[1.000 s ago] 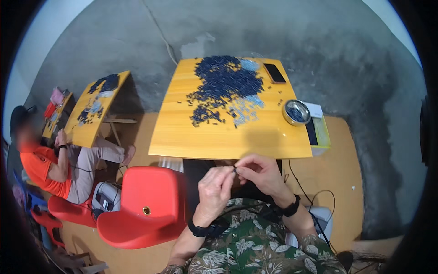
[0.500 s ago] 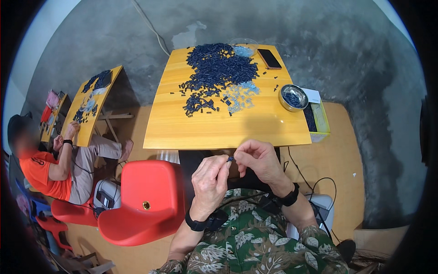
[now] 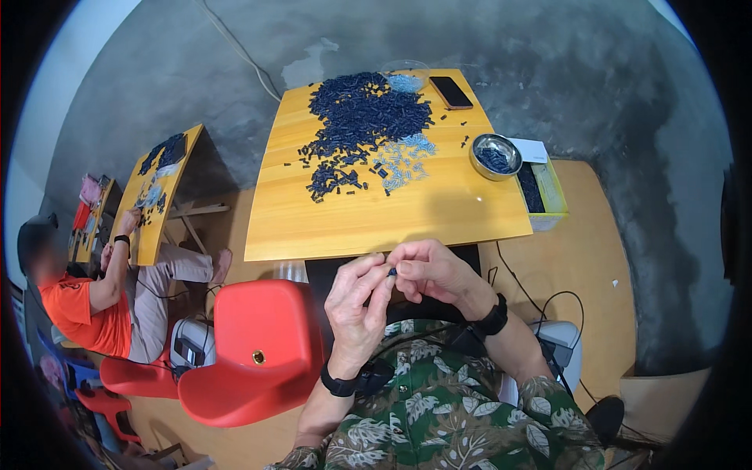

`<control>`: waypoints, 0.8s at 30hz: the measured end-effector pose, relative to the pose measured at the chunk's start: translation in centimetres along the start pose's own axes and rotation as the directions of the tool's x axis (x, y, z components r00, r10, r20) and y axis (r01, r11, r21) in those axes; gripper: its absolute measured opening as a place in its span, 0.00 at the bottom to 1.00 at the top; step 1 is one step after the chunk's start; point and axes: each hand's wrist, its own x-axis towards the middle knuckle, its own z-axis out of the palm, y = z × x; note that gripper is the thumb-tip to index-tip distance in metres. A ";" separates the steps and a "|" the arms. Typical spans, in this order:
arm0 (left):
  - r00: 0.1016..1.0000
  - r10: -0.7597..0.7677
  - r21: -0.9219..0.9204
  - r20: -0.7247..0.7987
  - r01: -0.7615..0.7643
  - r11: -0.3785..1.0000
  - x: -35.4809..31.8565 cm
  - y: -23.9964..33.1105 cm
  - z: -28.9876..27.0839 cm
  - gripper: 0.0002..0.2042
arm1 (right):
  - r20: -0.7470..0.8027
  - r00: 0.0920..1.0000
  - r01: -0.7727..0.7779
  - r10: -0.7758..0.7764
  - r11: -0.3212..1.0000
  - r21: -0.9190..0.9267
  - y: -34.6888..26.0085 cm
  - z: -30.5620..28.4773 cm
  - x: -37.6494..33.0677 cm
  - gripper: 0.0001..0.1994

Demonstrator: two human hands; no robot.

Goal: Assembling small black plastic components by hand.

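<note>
Left hand [image 3: 354, 304] pinches one small dark piece [image 3: 392, 272] near the table [image 3: 337, 231] edge; my right hand [image 3: 419, 266], drawn closer over the last half second, meets it. Handling is now two-handed; right-hand grip: I cannot tell.

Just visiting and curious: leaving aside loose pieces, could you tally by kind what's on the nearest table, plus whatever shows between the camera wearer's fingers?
Held dark piece: 1
Phone: 1
Metal bowl: 1
Clear round dish: 1
Total: 4
</note>
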 end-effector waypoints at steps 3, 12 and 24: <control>0.998 0.065 0.045 0.010 -0.066 0.997 0.1 0.2 -0.2 0.08 | 0.186 0.981 -0.077 0.051 0.987 0.138 0.8 -0.8 0.5 0.11; 0.993 0.121 0.070 -0.003 -0.120 0.990 -0.7 0.0 -0.2 0.06 | 0.015 0.999 -0.040 0.038 0.988 0.147 2.2 1.4 0.2 0.10; 0.995 0.063 -0.008 -0.079 -0.063 0.998 -1.4 -1.2 0.4 0.05 | -0.115 0.993 0.044 -0.020 0.978 0.206 3.9 3.5 0.9 0.10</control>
